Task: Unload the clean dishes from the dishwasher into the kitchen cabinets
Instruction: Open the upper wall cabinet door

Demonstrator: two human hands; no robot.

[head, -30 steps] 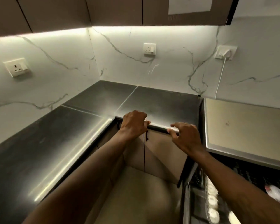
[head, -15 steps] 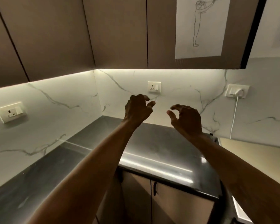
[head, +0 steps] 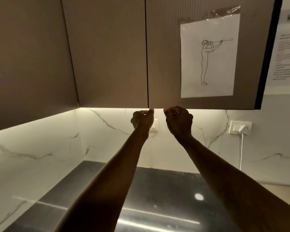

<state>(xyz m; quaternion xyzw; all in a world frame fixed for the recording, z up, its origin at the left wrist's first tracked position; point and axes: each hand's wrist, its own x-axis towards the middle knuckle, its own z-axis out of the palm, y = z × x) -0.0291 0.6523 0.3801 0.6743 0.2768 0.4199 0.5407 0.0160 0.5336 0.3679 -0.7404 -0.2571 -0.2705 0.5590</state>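
Cabinet doors are the whole story here, no dishes or dishwasher anywhere in view. The 2 upper doors, left door (head: 105,56) and right door (head: 164,64), are both closed. Their shared seam runs straight 12 to 6, while the lower edge runs 9 to 3.

Both hands are up right under that edge, so the doors sit at 12 o'clock from either grip. Left hand (head: 143,118) is the closer one to the seam, its fingertips (head: 151,111) basically at the bottom of it. Right hand (head: 178,120) is just beside it at 3 o'clock, under the right door only.

Both arms reach up and forward nearly straight, backs of the hands toward the camera, fingers curled in tight with nothing in them that I can see. Can't tell whether any fingertip is actually hooked behind the lip or just touching it. My guess is the next bit is a pull toward the body, each door swinging out from the seam.

Taped drawing (head: 207,59) is at 1 o'clock from the right hand, plugged socket (head: 240,128) at 3, dark countertop (head: 166,190) down at 6.
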